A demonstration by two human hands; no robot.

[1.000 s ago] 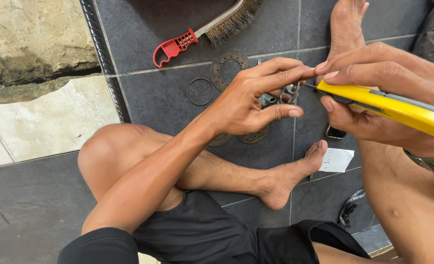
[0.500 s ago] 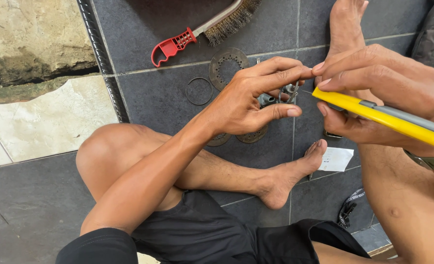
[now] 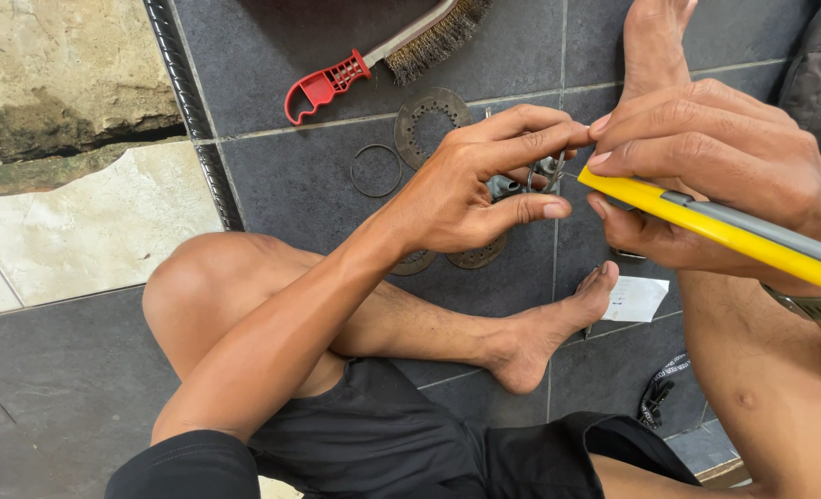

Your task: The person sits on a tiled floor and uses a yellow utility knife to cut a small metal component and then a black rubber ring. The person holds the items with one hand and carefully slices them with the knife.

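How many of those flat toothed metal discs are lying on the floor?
3: one disc above the left hand, near the wire brush; two peeking out beneath that hand. More may be hidden under the hands.

Single head-worn view, looking steeply down onto the seated person's own lap and the dark tiled floor (image 3: pixel 281 176), close in. Left hand (image 3: pixel 470 180) and right hand (image 3: pixel 706 176) fill centre to 2 o'clock, a wire brush (image 3: pixel 383 55) sits at 12 o'clock. Pale stone slab (image 3: pixel 68 222) at 9 o'clock; no second view to overlap.

Black shorts (image 3: pixel 383 434), barefoot, olive wristband (image 3: pixel 812 305)
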